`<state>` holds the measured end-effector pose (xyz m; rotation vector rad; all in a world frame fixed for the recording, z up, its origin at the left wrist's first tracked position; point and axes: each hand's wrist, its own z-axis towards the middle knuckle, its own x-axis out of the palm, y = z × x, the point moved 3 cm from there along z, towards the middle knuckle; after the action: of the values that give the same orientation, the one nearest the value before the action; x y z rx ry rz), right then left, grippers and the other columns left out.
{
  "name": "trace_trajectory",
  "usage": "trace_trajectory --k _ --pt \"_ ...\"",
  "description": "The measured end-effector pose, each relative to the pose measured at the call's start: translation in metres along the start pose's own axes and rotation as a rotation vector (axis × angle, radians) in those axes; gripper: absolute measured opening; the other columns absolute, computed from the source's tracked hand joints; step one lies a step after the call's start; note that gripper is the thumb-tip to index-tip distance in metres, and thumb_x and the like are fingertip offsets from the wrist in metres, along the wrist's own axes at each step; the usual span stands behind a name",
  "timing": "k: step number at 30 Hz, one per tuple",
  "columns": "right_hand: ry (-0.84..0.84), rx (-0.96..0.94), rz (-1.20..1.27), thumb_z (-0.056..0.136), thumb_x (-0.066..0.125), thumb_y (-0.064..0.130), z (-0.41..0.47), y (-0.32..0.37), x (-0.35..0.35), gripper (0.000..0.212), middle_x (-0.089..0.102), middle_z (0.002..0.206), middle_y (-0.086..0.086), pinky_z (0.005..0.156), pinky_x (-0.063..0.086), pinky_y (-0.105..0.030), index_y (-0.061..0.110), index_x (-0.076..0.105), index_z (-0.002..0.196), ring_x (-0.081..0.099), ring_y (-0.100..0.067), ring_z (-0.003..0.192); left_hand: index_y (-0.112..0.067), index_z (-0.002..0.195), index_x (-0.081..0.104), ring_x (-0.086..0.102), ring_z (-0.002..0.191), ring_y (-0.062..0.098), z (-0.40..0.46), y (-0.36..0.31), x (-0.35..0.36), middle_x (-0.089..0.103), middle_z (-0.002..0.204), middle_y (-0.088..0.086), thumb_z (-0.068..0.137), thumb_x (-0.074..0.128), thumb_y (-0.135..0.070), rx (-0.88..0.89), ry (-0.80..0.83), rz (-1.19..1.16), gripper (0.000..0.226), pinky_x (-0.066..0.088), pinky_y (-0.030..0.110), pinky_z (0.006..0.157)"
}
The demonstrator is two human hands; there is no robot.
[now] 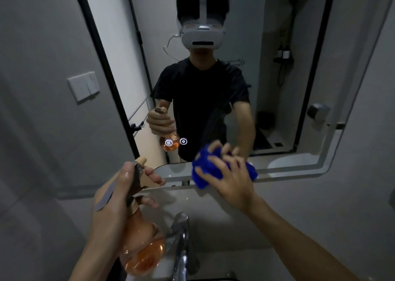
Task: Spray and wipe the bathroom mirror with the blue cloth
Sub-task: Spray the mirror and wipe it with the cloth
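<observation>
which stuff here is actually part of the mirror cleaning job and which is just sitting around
Part of the job:
- mirror
- blue cloth, gripped by the right hand at the mirror's lower edge
- spray bottle, held by the left hand

Just there:
- faucet
- wall switch

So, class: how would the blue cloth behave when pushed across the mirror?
The cloth looks soft and floppy: it bunches under the right hand. Its fuzzy pile probably drags on the mirror rather than slipping. Likely light, given the loose grip.
</observation>
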<state>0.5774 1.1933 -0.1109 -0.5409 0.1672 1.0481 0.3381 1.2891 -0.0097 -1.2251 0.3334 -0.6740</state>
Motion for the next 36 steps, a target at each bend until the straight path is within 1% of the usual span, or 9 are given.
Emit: trace_trajectory --k 2,4,9,12,18,24,27,30,36 --pt "0.100 0.028 -0.024 0.098 0.056 0.034 -0.024 -0.013 -0.004 0.029 0.050 0.130 -0.009 0.083 0.049 -0.050 0.033 0.064 0.126 0.055 -0.034 0.103 -0.006 0.100 0.071 0.070 0.068 0.022 0.004 0.001 -0.008 0.075 0.090 0.017 0.088 0.053 -0.052 0.001 0.000 0.002 0.052 0.052 0.021 0.049" --pt "0.079 0.273 0.025 0.097 0.053 0.052 -0.022 -0.043 -0.017 0.031 0.060 0.116 -0.005 0.086 0.049 -0.051 0.031 0.068 0.114 0.059 -0.032 0.097 -0.012 0.095 0.075 0.073 0.081 0.029 0.005 0.004 -0.017 0.075 0.091 0.017 0.086 0.058 -0.059 0.012 -0.028 -0.005 0.051 0.054 0.029 0.052" --pt "-0.428 0.753 0.050 0.097 0.056 0.027 0.069 -0.102 -0.062 0.038 0.044 0.134 -0.020 0.095 0.046 -0.050 0.029 0.047 0.133 0.051 -0.036 0.117 -0.010 0.093 0.075 0.073 0.091 0.036 0.006 0.006 -0.033 0.074 0.092 0.022 0.083 0.059 -0.059 -0.003 -0.085 -0.042 0.052 0.057 0.032 0.053" --pt "-0.491 0.618 -0.010 0.092 0.063 0.021 0.125 -0.073 -0.057 0.042 0.052 0.130 -0.024 0.092 0.041 -0.041 0.026 0.056 0.132 0.051 -0.034 0.112 -0.010 0.091 0.076 0.073 0.089 0.034 0.009 0.005 -0.034 0.074 0.091 0.021 0.083 0.060 -0.059 0.002 -0.084 -0.047 0.052 0.057 0.032 0.053" --pt "-0.090 0.097 0.001 0.086 0.074 0.021 0.031 -0.001 -0.003 0.058 0.044 0.133 -0.015 0.085 0.044 -0.048 0.033 0.049 0.137 0.054 -0.036 0.105 -0.011 0.091 0.074 0.070 0.074 0.030 0.013 0.001 -0.028 0.073 0.092 0.021 0.084 0.057 -0.061 0.009 -0.012 -0.051 0.053 0.051 0.025 0.048" --pt "0.109 0.180 0.021 0.078 0.072 0.013 -0.025 -0.030 -0.017 0.065 0.044 0.131 -0.013 0.085 0.041 -0.047 0.034 0.049 0.135 0.055 -0.037 0.101 -0.005 0.094 0.071 0.072 0.087 0.033 0.013 0.005 -0.026 0.073 0.091 0.021 0.094 0.047 -0.047 -0.014 0.060 -0.038 0.049 0.058 0.032 0.053" --pt "0.004 0.467 0.186 0.087 0.058 0.020 -0.005 -0.044 -0.043 0.045 0.042 0.133 -0.015 0.089 0.046 -0.041 0.029 0.052 0.131 0.053 -0.036 0.112 -0.004 0.096 0.070 0.073 0.086 0.029 0.012 0.006 -0.030 0.074 0.090 0.018 0.097 0.044 -0.044 -0.011 0.073 0.012 0.048 0.059 0.032 0.056" --pt "-0.166 0.734 0.388 0.094 0.053 0.023 0.031 -0.054 -0.071 0.034 0.041 0.133 -0.014 0.096 0.038 -0.010 0.026 0.055 0.129 0.051 -0.022 0.115 -0.007 0.094 0.071 0.073 0.083 0.027 0.009 0.006 -0.036 0.075 0.088 0.017 0.098 0.044 -0.044 -0.018 0.073 0.031 0.045 0.057 0.029 0.054" --pt "-0.252 0.735 0.472 0.097 0.059 0.011 0.082 -0.042 -0.100 0.034 0.042 0.129 -0.011 0.095 0.035 -0.004 0.020 0.057 0.129 0.047 -0.009 0.114 -0.009 0.083 0.072 0.070 0.071 0.030 0.005 0.006 -0.052 0.070 0.076 0.017 0.096 0.048 -0.051 -0.079 0.068 0.008 0.050 0.044 0.037 0.059"
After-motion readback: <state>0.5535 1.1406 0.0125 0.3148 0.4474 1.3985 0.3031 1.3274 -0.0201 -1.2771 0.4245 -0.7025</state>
